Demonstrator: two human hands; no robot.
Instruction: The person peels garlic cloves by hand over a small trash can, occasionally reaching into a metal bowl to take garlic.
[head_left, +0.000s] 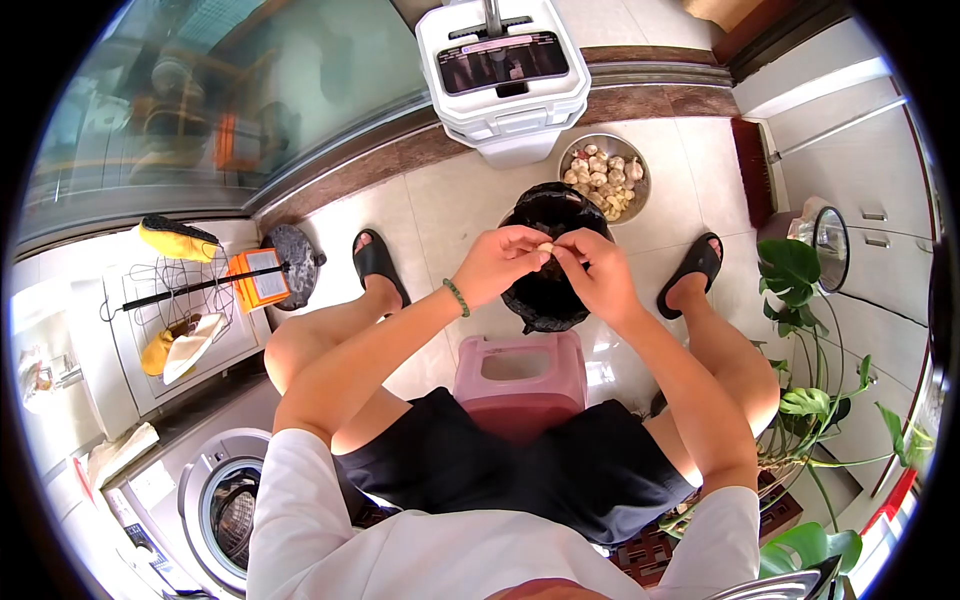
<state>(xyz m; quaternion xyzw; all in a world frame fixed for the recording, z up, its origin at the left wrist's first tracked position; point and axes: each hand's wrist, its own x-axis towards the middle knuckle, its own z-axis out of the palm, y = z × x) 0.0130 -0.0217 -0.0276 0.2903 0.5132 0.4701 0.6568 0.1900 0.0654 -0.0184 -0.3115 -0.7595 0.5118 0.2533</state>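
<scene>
Between the fingertips of both hands is a small pale garlic clove (546, 247), held above a bin lined with a black bag (548, 312). My left hand (500, 264), with a green bead bracelet at the wrist, pinches the clove from one side. From the other side, the thumb and fingers of my right hand (597, 272) close on it too. Beyond the bin stands a metal bowl (645, 190) with whole garlic bulbs (598, 168) and some loose pale cloves (618, 203) at its near side.
A pink plastic stool (520, 365) is between my legs. A white mop bucket (510, 110) stands ahead by the door track. On the left are a wire rack (175, 290) and a washing machine (225, 510); on the right, a leafy plant (790, 270) and cabinets (880, 270).
</scene>
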